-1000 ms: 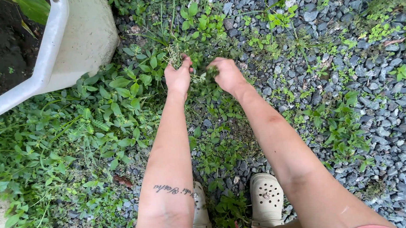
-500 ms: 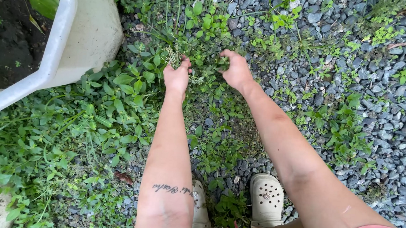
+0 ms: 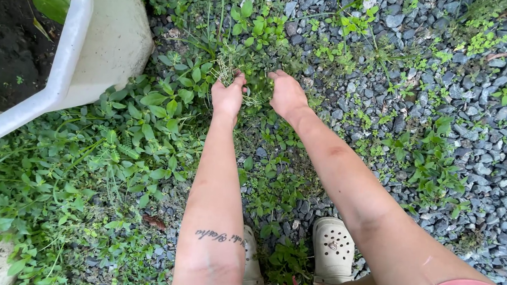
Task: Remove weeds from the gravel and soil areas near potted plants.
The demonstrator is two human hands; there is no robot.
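Left hand (image 3: 228, 96) grips a weed tuft (image 3: 227, 70), right hand (image 3: 287, 95) closes in the greenery, with weeds (image 3: 130, 146) thick across gravel (image 3: 487, 151).

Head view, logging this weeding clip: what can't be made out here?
- Left hand: closed on a tuft of thin green weeds; their roots are hidden by leaves.
- Right hand: fingertips buried in low green plants, so its grip is unclear.
- White plastic planter tub: cut off by the left and top edges.
- Cream perforated clogs: partly covered by the arms.
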